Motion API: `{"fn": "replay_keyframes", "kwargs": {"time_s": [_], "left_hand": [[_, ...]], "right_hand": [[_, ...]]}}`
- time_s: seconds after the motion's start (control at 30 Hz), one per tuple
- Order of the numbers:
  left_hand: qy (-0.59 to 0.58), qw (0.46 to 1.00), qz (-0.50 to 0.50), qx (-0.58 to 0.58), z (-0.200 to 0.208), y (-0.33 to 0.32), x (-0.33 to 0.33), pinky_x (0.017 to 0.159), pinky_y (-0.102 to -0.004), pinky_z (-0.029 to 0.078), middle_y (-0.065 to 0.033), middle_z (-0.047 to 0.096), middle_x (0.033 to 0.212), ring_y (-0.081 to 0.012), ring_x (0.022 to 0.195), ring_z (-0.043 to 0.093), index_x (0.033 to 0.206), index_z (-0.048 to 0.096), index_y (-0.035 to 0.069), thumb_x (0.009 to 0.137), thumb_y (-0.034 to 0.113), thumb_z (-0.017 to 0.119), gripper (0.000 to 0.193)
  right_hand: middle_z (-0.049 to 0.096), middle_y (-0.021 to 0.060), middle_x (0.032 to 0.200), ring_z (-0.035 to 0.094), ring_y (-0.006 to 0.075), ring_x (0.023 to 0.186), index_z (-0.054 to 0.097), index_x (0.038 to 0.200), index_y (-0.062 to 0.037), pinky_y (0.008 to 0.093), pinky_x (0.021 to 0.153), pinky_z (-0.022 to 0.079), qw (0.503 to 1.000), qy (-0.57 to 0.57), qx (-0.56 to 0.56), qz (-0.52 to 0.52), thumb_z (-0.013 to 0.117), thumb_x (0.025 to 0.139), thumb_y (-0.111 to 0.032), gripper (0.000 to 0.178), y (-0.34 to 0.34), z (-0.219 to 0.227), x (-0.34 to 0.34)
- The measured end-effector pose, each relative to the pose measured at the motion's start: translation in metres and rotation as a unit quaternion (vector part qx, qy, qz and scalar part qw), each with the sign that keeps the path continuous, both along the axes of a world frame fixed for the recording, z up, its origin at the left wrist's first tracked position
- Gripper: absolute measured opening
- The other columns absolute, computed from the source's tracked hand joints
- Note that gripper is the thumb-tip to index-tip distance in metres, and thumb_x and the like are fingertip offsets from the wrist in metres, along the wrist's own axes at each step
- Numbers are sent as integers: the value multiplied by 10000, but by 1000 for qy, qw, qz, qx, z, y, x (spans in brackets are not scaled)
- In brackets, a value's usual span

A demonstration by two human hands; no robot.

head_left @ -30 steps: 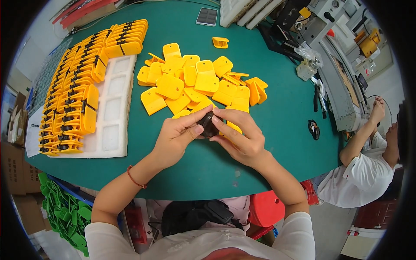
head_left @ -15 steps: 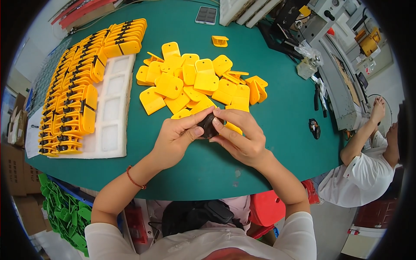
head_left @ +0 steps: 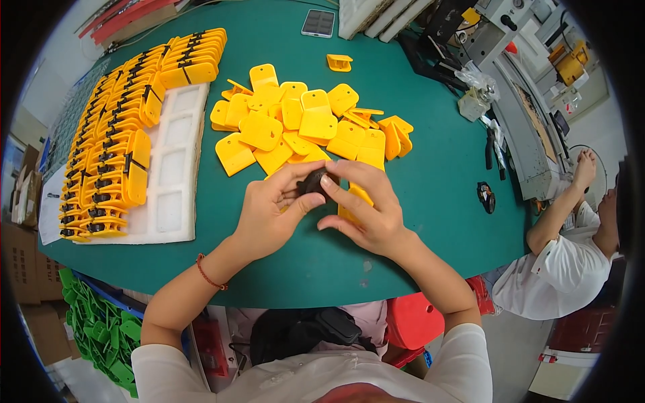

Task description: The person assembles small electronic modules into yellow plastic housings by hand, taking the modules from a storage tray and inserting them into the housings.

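A small dark, rounded part sits between my hands, just in front of the yellow pile; fingers cover much of it, so its kind cannot be made out. My left hand is closed around it, thumb on the near side. Fingers of my right hand grip its right side, while that thumb stands off below it. Beyond my fingers, a loose heap of yellow plastic pieces with rounded corners and small holes spreads over the green table. One yellow piece lies partly hidden behind my right hand.
At left, rows of yellow pieces fitted with black parts stand by a white foam tray. A phone and a single yellow piece lie farther back. Tools, a black item, a machine and a co-worker are at right.
The dark part has shifted slightly left and tilted in my fingers. My right thumb has come off it and opened downward, and more of the yellow piece behind that hand shows.
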State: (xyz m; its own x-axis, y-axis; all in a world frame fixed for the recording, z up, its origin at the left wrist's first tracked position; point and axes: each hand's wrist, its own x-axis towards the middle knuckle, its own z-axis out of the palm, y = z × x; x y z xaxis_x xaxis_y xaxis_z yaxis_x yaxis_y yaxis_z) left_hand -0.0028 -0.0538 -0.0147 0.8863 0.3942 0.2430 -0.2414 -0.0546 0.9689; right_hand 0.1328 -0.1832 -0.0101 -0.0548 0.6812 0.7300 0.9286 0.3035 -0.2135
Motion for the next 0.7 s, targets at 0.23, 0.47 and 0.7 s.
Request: {"fn": "replay_keyframes", "kwargs": {"time_s": [0.23,0.47,0.7], "left_hand": [[-81,987,45,132,0,-9,2,724,-260,496,-136,610,938,-185,842,611,1015,499,-20,821,-40,540,200],[-61,954,63,288,-2,-12,-2,673,-256,461,-120,588,867,-215,750,571,916,551,-22,772,-81,528,158],[-74,949,54,301,0,-14,-3,615,-285,493,-141,575,834,-275,751,588,925,541,-15,654,-172,500,316]], "right_hand": [[532,122,892,511,276,788,535,928,-10,347,665,426,992,112,21,-55,728,678,-163,351,-2,-1,0],[434,85,654,423,242,606,471,688,-39,338,536,334,1000,9,-6,3,635,617,-151,211,1,-6,0],[377,88,622,393,241,583,431,634,-42,343,527,322,999,14,13,32,614,619,-150,213,0,-9,-4]]}}
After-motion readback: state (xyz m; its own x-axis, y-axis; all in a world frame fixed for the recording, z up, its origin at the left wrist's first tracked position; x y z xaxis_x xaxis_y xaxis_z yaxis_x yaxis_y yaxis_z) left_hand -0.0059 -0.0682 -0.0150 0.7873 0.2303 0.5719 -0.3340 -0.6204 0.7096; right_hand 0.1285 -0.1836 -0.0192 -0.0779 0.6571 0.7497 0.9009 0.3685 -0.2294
